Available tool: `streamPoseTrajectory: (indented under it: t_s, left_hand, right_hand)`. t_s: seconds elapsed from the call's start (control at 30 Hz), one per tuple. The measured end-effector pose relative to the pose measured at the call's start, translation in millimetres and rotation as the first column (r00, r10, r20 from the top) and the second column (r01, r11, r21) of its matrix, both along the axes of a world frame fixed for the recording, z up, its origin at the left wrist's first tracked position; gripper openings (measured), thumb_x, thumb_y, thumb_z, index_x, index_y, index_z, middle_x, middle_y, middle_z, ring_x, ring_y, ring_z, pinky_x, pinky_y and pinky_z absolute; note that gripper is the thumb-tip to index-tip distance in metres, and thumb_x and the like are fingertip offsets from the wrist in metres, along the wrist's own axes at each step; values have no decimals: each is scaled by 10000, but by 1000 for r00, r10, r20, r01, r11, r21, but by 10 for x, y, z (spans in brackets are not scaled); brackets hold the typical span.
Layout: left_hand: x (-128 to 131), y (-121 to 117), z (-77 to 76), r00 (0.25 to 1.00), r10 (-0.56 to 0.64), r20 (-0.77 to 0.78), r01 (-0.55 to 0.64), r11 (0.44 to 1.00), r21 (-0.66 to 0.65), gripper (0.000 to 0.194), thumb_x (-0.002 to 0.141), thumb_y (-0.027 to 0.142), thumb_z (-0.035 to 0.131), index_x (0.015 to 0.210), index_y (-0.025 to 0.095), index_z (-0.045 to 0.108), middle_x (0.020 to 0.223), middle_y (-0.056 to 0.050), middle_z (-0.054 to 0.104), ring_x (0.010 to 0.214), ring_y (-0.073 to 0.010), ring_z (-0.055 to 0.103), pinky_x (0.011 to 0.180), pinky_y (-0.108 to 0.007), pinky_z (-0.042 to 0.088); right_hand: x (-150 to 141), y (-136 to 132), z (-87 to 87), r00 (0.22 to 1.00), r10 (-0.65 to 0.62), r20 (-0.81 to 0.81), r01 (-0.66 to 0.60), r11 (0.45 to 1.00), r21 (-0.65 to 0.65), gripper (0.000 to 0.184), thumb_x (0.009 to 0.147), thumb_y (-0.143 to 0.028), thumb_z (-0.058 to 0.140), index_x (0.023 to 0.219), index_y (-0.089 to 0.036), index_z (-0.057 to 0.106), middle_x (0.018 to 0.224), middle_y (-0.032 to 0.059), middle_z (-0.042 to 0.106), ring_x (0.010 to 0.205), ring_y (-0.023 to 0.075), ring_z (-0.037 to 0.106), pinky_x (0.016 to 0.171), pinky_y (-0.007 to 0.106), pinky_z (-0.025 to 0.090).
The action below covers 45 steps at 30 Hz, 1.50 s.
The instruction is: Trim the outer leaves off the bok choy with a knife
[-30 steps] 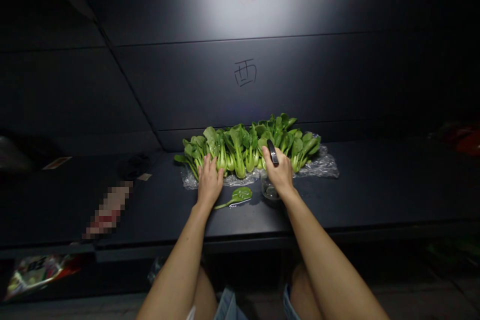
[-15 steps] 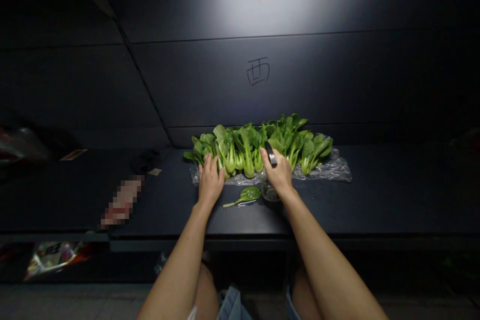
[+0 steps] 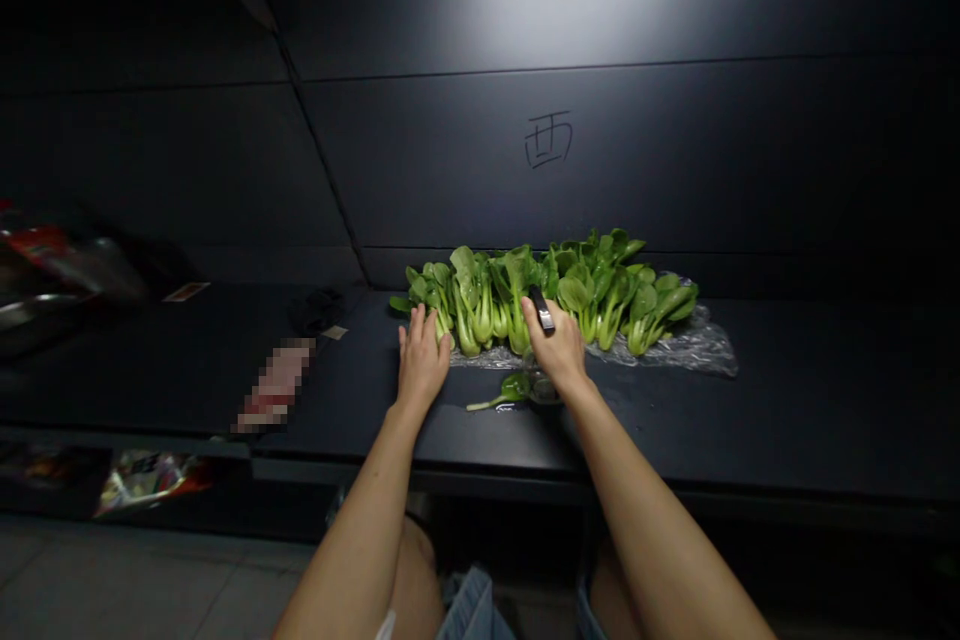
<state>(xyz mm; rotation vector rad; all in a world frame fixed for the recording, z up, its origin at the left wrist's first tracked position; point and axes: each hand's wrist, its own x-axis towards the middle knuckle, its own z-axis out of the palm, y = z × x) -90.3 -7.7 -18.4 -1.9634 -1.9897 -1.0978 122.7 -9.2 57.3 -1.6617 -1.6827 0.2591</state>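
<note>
A row of fresh bok choy (image 3: 547, 295) lies across the dark table on a sheet of clear plastic wrap (image 3: 697, 345). My left hand (image 3: 422, 358) rests open at the row's left end, its fingertips at the pale stems. My right hand (image 3: 556, 345) grips a slim black object (image 3: 541, 310) at its fingertips, next to the leaves. Below that hand stands a small glass jar (image 3: 544, 390), partly hidden by it. A single loose green leaf (image 3: 514, 386) lies on the table by the jar.
A pixelated item (image 3: 276, 385) and a black cloth (image 3: 315, 312) lie left on the table. A metal bowl (image 3: 37, 305) sits far left. Colourful packaging (image 3: 142, 480) lies below the table's front edge. A dark wall bearing a hand-drawn character (image 3: 547, 140) stands behind.
The view has swung left, so the table contents shifted right in the picture. My hands moved left along the row, and my right hand now partly covers the jar and loose leaf.
</note>
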Motion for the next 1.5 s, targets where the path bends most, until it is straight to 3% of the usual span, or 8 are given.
streamPoseTrajectory:
  t_s: [0.47,0.8,1.1,1.3,1.5]
  left_hand:
    - [-73,-29,25,999,31,-31,-32,999,-20,463,918,257,430,1350,112,510,1524,-215,411,1447,-327,341,1160,-592,279]
    - [-57,-83,86,997,52,-55,-55,997,-63,460,916,247,424,1345,113,522,1526,-205,413,1451,-318,335,1166,-581,273]
    - [-119,-117,99,991,120,-53,-125,987,-105,460,913,244,434,1344,117,529,1533,-197,407,1451,-330,330,1168,-586,268]
    - [-138,-171,166,984,174,-34,-177,968,-178,466,918,230,430,1360,112,519,1551,-206,371,1453,-357,316,1131,-673,256]
    - [-224,-255,256,949,314,7,-308,934,-182,452,917,246,445,1349,152,540,1456,-189,480,1331,-362,467,1109,-700,266]
  right_hand:
    - [-103,-35,15,999,25,24,-25,1000,-16,454,982,-549,368,879,-201,641,809,92,707,779,232,649,618,274,313]
    - [-189,-52,-6,988,154,24,-154,988,-10,441,969,-565,377,862,-213,620,795,78,698,775,220,653,612,261,328]
    - [-233,-58,-9,991,134,9,-134,991,5,471,969,-569,360,835,-208,631,750,70,682,735,214,639,602,263,326]
    - [-291,-82,11,988,153,-4,-153,988,-4,459,968,-565,370,890,-201,639,790,82,699,773,229,654,615,266,337]
    - [-321,-65,0,990,133,-40,-129,989,72,472,968,-576,343,884,-201,617,785,82,691,756,225,643,631,271,353]
